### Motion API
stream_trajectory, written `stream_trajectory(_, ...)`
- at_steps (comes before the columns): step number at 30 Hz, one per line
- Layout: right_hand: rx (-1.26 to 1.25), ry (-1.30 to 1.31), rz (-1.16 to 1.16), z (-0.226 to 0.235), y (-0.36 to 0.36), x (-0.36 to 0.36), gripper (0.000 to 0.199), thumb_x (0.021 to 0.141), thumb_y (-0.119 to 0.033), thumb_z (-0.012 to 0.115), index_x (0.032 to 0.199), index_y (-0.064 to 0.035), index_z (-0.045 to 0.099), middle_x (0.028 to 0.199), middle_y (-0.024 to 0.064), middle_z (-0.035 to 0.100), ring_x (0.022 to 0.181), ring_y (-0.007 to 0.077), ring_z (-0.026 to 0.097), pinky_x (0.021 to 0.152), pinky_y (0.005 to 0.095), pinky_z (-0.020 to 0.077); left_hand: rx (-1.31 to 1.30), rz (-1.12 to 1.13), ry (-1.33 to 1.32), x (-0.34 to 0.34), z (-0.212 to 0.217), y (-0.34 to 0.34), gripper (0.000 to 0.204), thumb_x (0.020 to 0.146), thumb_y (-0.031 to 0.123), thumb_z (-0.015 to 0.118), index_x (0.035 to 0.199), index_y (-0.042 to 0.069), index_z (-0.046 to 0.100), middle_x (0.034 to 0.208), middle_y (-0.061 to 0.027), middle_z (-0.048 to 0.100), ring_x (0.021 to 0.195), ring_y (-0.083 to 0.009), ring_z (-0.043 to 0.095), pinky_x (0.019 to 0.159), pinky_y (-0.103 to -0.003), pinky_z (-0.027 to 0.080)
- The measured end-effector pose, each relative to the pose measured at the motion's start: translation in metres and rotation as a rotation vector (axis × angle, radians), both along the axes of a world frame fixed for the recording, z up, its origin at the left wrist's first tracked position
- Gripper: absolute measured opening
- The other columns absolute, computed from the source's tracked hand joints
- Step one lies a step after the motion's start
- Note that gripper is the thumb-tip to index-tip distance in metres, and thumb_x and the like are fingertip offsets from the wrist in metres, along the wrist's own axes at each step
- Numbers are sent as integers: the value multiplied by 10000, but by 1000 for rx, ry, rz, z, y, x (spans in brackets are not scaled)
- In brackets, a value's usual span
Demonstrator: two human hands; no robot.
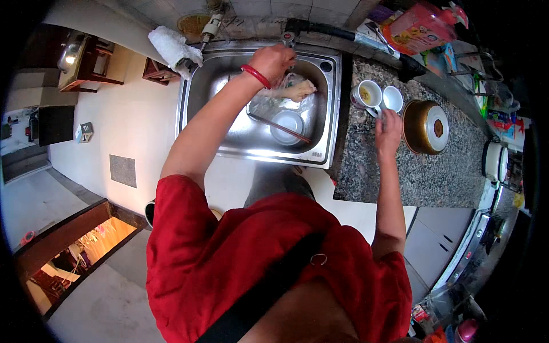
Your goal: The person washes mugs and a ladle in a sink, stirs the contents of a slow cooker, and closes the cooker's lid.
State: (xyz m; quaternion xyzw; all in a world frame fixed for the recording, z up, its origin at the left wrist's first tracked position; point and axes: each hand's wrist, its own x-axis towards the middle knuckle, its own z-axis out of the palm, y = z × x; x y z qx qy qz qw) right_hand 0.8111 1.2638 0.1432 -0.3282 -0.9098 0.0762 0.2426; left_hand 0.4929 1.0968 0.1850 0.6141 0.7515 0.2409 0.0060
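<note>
My left hand (273,63), with a red bangle on its wrist, reaches across the sink (220,146) and closes round the faucet (289,39) at the back edge. On the counter to the right, the fingers of my right hand (389,130) are closed at the near side of a white cup (392,98), where its handle would be; the fingers hide the exact grip. Beside it stands another white cup (368,91) with something yellowish inside. In the sink lie a pale peeled-looking piece of food (300,90), clear plastic, a round pale bowl (287,127) and brown chopsticks (280,126).
An upturned brass-coloured pot (429,127) sits on the speckled counter (372,177), right of the cups. A white cloth (171,48) hangs at the sink's back left corner. Behind the counter run a dark pipe (343,33) and a pink pump bottle (423,26).
</note>
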Motion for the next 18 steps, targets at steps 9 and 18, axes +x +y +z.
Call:
stream_trajectory(9, 149, -421, 130, -1, -3, -51, 204, 723, -92, 509, 921, -80, 559, 865, 67, 581, 846, 229, 521, 735, 375, 365, -151, 49, 120, 11, 15, 29, 232, 765, 331, 518, 772, 106, 578, 694, -133, 595, 669, -305, 589, 555, -421, 460)
stream_trajectory(18, 227, -310, 448, 5, -26, -86, 172, 636, -28, 523, 803, -57, 552, 725, 94, 547, 731, 268, 522, 640, 379, 399, 142, 158, -605, 10, 1, -12, 348, 753, 338, 577, 993, 87, 558, 733, -107, 595, 663, -239, 585, 589, -315, 454)
